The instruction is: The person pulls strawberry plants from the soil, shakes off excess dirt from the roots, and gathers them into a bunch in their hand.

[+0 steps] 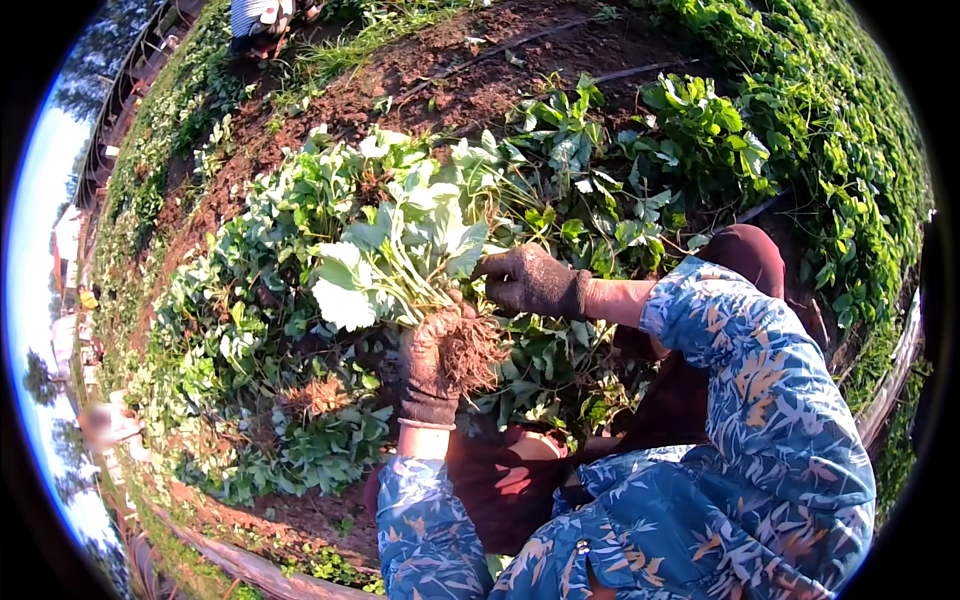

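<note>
My left hand, in a dirt-stained work glove, is closed round the stem bases of a bunch of strawberry plants. Their broad pale-green leaves fan out upward and to the left. A tangle of brown roots hangs out at the right of the fist. Just right of the bunch is my right hand, in a dark soiled glove, with its fingers curled in beside the leaves. What its fingertips grip, if anything, is hidden. Below and around both hands lies a heap of pulled leafy plants.
Bare reddish-brown soil stretches beyond the heap. Dense green plants grow along the right. Another person is at the far upper left. A pale edging strip runs at the right, and my bent knee is beside my right arm.
</note>
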Tool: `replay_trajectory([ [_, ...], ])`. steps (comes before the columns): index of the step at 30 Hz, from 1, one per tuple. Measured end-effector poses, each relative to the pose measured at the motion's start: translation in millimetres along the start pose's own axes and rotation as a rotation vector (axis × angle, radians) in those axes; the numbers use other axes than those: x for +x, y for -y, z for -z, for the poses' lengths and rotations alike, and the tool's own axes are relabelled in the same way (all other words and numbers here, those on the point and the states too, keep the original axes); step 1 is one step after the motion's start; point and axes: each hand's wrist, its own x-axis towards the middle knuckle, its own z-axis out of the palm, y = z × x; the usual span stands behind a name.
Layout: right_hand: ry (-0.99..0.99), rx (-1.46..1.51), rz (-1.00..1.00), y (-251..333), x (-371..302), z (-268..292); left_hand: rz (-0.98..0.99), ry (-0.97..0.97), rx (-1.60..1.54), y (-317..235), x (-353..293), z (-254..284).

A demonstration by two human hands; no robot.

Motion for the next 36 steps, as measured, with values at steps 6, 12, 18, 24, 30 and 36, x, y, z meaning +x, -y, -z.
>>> replay_trajectory([
  [6, 0.024, 0.065, 0.089, 0.4, 5.5, -6.4, 0.012, 0.047, -0.227, 6.9, -2.5, -2.0],
  [12, 0.203, 0.161, 0.059, 0.9, 3.1, -3.4, -0.007, -0.046, -0.1, 10.1, -16.4, -4.6],
  [18, 0.25, -0.447, 0.309, -12.2, -4.0, -12.4, -0.187, -0.351, 0.603, 24.1, -18.4, -8.3],
  [24, 0.531, -0.686, -0.32, -53.1, -21.1, -12.2, -0.298, -0.3, 0.13, 1.0, -24.8, -18.8],
  [30, 0.859, -0.675, -0.547, -80.2, -15.3, 40.7, -0.557, -0.343, 0.048, -59.0, -32.7, -8.5],
  [36, -0.208, -0.692, -0.301, -107.6, 36.0, 55.5, -0.566, -0.168, 0.093, -66.4, -36.1, -19.7],
])
